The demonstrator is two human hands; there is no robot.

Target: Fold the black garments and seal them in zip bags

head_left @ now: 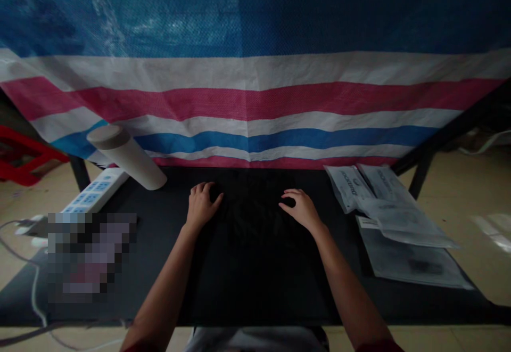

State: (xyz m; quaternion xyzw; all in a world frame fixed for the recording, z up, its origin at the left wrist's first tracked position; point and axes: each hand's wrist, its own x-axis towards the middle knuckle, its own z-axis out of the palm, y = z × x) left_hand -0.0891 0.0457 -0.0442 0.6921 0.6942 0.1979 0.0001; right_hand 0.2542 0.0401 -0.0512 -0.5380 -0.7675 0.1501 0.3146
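My left hand (202,206) rests palm down on a black cloth (255,235) spread on the dark table (159,224), its fingers slightly curled. My right hand (302,210) lies on the same cloth further right, fingers spread and holding nothing. The cloth's folds and outline are hard to make out against the dark tabletop. Clear plastic packets with printed labels (385,208) lie to the right of my right hand, apart from it.
A beige cardboard tube (128,157) lies tilted at the far left of the table, beside a white power strip (93,196). A pixelated patch (91,256) hides something at the left. A striped tarpaulin (255,91) hangs behind the table, and a red stool (24,155) stands on the floor.
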